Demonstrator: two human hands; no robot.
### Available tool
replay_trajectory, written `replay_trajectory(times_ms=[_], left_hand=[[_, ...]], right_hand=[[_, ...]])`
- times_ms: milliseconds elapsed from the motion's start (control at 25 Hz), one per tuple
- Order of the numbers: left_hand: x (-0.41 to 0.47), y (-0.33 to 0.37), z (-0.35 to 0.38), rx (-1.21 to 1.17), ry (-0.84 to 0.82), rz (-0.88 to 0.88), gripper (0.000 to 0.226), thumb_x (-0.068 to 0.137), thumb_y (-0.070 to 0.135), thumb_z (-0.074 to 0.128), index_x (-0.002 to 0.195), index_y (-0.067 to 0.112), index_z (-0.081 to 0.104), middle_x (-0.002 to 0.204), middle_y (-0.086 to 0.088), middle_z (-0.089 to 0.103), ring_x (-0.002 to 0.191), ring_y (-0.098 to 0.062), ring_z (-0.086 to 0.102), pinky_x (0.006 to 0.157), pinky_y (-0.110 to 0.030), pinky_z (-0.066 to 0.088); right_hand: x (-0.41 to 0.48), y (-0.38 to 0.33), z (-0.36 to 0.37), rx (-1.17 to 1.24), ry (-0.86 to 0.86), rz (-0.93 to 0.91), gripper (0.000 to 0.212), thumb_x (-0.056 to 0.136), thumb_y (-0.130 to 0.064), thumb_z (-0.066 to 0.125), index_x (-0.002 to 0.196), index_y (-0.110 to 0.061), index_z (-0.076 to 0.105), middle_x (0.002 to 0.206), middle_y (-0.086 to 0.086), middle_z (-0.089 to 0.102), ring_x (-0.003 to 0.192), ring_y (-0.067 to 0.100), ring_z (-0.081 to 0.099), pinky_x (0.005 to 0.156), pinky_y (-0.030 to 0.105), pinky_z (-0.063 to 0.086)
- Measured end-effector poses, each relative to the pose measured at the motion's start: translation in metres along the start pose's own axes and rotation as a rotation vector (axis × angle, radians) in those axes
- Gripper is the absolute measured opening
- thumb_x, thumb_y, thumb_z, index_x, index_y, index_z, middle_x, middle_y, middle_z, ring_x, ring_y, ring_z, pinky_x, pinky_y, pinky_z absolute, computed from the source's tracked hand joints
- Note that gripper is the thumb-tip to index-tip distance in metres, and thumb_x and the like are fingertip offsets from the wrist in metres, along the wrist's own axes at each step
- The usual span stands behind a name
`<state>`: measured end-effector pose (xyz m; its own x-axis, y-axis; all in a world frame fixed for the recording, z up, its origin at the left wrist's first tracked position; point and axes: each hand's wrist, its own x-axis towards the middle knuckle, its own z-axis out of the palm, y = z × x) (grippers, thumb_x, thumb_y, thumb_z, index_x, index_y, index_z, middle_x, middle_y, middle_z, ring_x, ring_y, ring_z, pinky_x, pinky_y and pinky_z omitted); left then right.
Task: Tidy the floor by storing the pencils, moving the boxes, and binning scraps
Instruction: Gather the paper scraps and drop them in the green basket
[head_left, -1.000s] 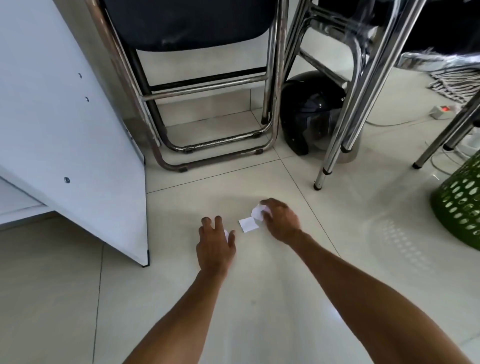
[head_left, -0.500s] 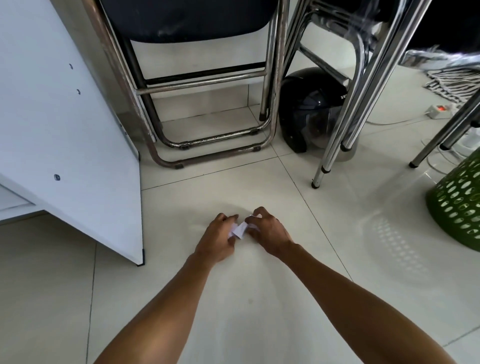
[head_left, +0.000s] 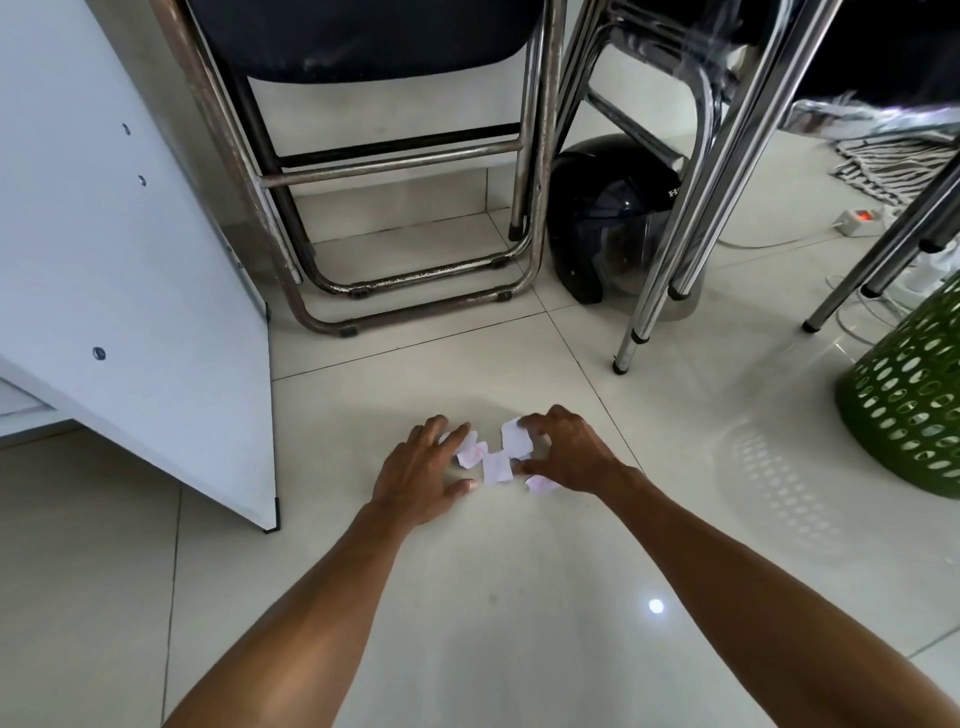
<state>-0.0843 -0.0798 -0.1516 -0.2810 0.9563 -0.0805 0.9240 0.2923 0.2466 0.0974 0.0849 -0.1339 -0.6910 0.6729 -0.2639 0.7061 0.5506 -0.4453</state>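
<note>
**A:** Hands are apart now. Half a second back we have them bunched together on one wad; now four paper scraps (head_left: 496, 467) lie loose on the floor (head_left: 519, 597) between them.

**B:** Hand state?

**A:** Our left hand (head_left: 426, 467) lies flat, fingers spread, index touching the leftmost scrap. Our right hand (head_left: 569, 452) arches over the others, fingertips on the top piece. We can't tell if it pinches anything.

**B:** So nothing's lifted.

**A:** Looks that way. We read it as raking them into one pile. Binning isn't done yet: the green basket (head_left: 909, 410) stands well apart on our right.
</note>
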Motion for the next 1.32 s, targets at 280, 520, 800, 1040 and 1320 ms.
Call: replay_trajectory(times_ms=[280, 520, 800, 1040, 1320], left_hand=[[0.003, 0.009, -0.001, -0.303, 0.037, -0.067, 0.034, 0.090, 0.012, 0.060, 0.123, 0.018, 0.065, 0.108, -0.005, 0.055, 0.103, -0.025, 0.057, 0.083, -0.037, 0.051], [0.003, 0.009, 0.000, -0.448, 0.076, -0.078, 0.047, 0.085, 0.004, 0.062, 0.131, 0.013, 0.058, 0.103, -0.009, 0.058, 0.095, -0.026, 0.062, 0.085, -0.037, 0.051], [0.005, 0.011, 0.004, -0.529, 0.061, -0.082, 0.060, 0.087, 0.004, 0.064, 0.144, 0.008, 0.046, 0.121, -0.011, 0.061, 0.109, -0.026, 0.062, 0.094, -0.040, 0.052], [0.004, 0.006, 0.005, -0.268, 0.105, -0.021, 0.066, 0.086, 0.025, 0.067, 0.146, 0.015, 0.043, 0.144, -0.002, 0.049, 0.136, -0.022, 0.042, 0.106, -0.034, 0.042], [0.005, -0.005, 0.023, -0.088, -0.060, -0.171, 0.089, 0.087, 0.064, 0.052, 0.157, 0.023, 0.015, 0.166, 0.002, 0.003, 0.153, -0.020, 0.001, 0.122, -0.040, 0.013]], right_hand=[[-0.006, -0.008, 0.006, 0.125, 0.216, -0.035, 0.011, 0.081, -0.008, 0.063, 0.079, -0.011, 0.074, 0.090, 0.001, 0.066, 0.079, 0.024, 0.064, 0.064, 0.034, 0.050], [-0.009, -0.014, -0.002, 0.190, 0.459, -0.093, 0.010, 0.073, 0.001, 0.056, 0.077, -0.007, 0.052, 0.063, 0.007, 0.060, 0.057, 0.033, 0.052, 0.047, 0.042, 0.046], [-0.011, -0.029, 0.014, 0.148, 0.027, -0.070, 0.021, 0.067, -0.031, 0.076, 0.083, -0.019, 0.073, 0.081, 0.004, 0.065, 0.065, 0.019, 0.066, 0.060, 0.030, 0.054], [-0.007, -0.020, 0.012, -0.026, -0.009, -0.039, 0.015, 0.064, -0.010, 0.079, 0.075, -0.011, 0.069, 0.067, -0.003, 0.058, 0.061, 0.024, 0.054, 0.051, 0.028, 0.041], [0.004, -0.035, 0.002, 0.061, 0.223, 0.047, 0.022, 0.069, -0.009, 0.058, 0.091, -0.013, 0.058, 0.073, 0.005, 0.062, 0.067, 0.033, 0.057, 0.051, 0.029, 0.038]])
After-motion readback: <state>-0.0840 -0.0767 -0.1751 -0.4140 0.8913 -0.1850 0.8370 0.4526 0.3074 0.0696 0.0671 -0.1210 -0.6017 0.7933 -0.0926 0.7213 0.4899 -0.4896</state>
